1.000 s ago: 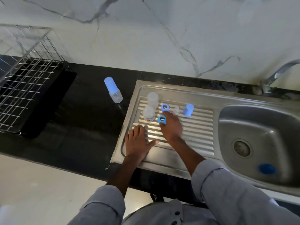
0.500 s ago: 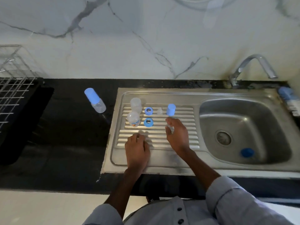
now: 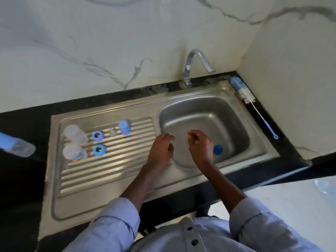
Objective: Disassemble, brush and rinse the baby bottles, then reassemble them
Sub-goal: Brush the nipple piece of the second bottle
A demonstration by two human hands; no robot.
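The fingers of the right hand (image 3: 200,148) are curled and pinch what appears to be a small clear teat (image 3: 187,140); the part is transparent and its outline is faint. The fingers of the left hand (image 3: 161,150) are loosely curled beside it, with nothing visible in them.

Change: both hands have left the drainboard (image 3: 109,170), where the left lay flat and the right worked among the parts. They are now held over the near left side of the basin (image 3: 236,113). This indicates that disassembly of the first bottles is done and washing of single parts is starting.

On the drainboard, well apart from the hands: two clear bottle bodies (image 3: 75,134), two blue rings (image 3: 98,136), a second teat (image 3: 112,132) and a blue cap (image 3: 125,127). One assembled bottle (image 3: 16,145) lies on the dark surface to the left, not yet taken apart.

Obstructions: another blue cap (image 3: 218,149) lies in the basin, close to the right hand. The brush (image 3: 243,92) rests on the far right rim, out of immediate reach. No water is seen at the tap (image 3: 195,64).
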